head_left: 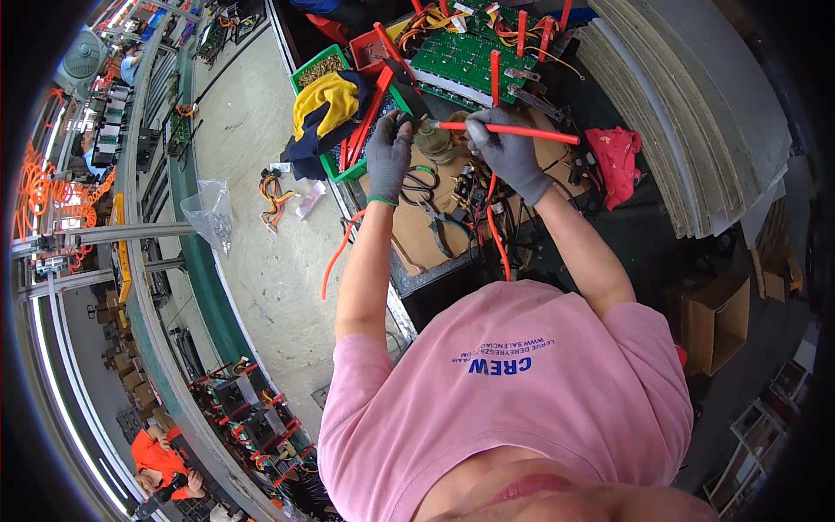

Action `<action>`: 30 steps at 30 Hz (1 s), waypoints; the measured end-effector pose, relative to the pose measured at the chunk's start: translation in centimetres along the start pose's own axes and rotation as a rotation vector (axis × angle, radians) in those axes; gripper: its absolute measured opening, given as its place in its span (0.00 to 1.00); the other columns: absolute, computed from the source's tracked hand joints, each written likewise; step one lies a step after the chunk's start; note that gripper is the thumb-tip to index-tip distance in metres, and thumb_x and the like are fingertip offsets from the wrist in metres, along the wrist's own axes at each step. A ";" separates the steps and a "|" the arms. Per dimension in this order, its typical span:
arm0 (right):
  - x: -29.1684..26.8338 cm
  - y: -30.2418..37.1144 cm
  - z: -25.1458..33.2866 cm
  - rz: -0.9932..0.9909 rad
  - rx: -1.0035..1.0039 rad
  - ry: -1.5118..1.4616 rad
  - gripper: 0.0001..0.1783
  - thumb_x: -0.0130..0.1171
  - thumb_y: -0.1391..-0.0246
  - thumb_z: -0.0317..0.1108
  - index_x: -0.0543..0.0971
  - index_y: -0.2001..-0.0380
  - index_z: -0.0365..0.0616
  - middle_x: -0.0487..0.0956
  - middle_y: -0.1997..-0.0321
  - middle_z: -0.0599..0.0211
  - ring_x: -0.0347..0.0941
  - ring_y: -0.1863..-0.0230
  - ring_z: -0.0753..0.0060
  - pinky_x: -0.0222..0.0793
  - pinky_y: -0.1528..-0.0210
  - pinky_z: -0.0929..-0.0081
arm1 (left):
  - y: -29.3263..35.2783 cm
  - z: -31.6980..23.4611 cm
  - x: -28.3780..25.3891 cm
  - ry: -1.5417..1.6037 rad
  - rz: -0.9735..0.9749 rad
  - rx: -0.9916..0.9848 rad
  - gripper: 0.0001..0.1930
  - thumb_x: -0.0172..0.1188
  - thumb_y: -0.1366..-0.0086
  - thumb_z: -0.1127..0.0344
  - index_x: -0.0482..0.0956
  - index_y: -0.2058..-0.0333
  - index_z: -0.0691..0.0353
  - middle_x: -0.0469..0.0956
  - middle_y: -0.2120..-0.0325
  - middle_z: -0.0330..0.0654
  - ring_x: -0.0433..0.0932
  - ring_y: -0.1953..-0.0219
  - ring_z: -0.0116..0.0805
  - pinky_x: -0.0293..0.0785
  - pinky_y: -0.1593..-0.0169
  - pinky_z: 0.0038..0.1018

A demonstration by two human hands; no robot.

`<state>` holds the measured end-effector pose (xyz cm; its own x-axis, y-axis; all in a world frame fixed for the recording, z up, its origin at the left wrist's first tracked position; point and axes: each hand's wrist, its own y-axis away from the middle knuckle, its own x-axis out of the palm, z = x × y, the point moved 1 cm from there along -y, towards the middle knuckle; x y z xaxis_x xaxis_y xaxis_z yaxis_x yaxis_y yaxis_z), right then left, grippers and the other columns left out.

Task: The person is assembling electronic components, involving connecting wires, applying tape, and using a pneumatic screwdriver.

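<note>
The right hand grips a red cable crosswise, left end at a jar, right end near the right edge of the cardboard; left hand curled, hold unclear.

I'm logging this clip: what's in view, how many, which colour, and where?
Tube-like piece: one, red, upper centre
Round container: one, amber-brown, centre
Circuit boards: several, green, top
Bins: at least two, green, upper centre
Cloth: one, yellow and navy, left of centre
Rag: one, red, right
Pliers: one, dark, on brown cardboard
Clear bag: one, colourless, left
Panels: stack, uncounted, grey, upper right
Open box: one, brown, right
Fan: one, grey, upper left
Co-worker: one, orange top, lower left
Shirt: one, pink, bottom centre
Left hand: one, grey-gloved, beside the container
Right hand: one, grey-gloved, holding the tube-like piece
</note>
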<state>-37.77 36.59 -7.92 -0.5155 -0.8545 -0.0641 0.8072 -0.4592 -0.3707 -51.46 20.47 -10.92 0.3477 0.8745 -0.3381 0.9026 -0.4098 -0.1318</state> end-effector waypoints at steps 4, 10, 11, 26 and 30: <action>0.4 -0.3 0.6 -0.023 0.024 -0.106 0.08 0.54 0.41 0.35 0.74 0.65 0.41 0.72 0.77 0.73 0.69 0.76 0.84 0.66 0.73 0.81 | -0.1 0.1 -0.1 -0.044 -0.011 0.001 0.18 0.55 0.38 0.66 0.72 0.51 0.65 0.80 0.67 0.48 0.78 0.69 0.31 0.72 0.63 0.25; 0.1 0.4 0.1 0.023 0.079 -0.162 0.09 0.53 0.40 0.36 0.73 0.63 0.41 0.72 0.74 0.74 0.68 0.76 0.85 0.66 0.72 0.82 | 0.4 -1.2 0.2 0.040 -0.017 -0.017 0.18 0.55 0.38 0.65 0.71 0.50 0.65 0.77 0.73 0.39 0.68 0.81 0.21 0.67 0.75 0.20; -0.2 0.5 0.4 0.020 0.133 -0.125 0.09 0.53 0.40 0.36 0.73 0.63 0.41 0.73 0.74 0.74 0.70 0.75 0.85 0.67 0.71 0.82 | 0.5 -1.4 0.1 0.052 -0.007 -0.059 0.18 0.55 0.37 0.65 0.71 0.50 0.64 0.77 0.73 0.39 0.68 0.81 0.20 0.67 0.76 0.20; 0.1 -0.6 0.2 -0.067 0.029 -0.093 0.09 0.54 0.41 0.36 0.75 0.65 0.40 0.75 0.75 0.73 0.72 0.75 0.85 0.69 0.72 0.84 | 1.0 -1.3 0.3 -0.066 -0.012 0.141 0.19 0.60 0.40 0.65 0.72 0.51 0.64 0.79 0.64 0.49 0.79 0.62 0.34 0.72 0.57 0.26; 0.3 -0.2 0.8 -0.014 0.093 -0.146 0.09 0.55 0.41 0.35 0.75 0.66 0.40 0.75 0.74 0.73 0.73 0.75 0.84 0.69 0.72 0.84 | 1.5 0.1 0.2 -0.085 -0.094 0.267 0.16 0.63 0.43 0.68 0.75 0.55 0.60 0.76 0.66 0.45 0.77 0.66 0.37 0.72 0.62 0.27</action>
<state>-37.88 36.21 -7.17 -0.4851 -0.8709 0.0787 0.8267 -0.4861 -0.2832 -50.02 20.01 -11.27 0.2327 0.8915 -0.3886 0.8275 -0.3915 -0.4026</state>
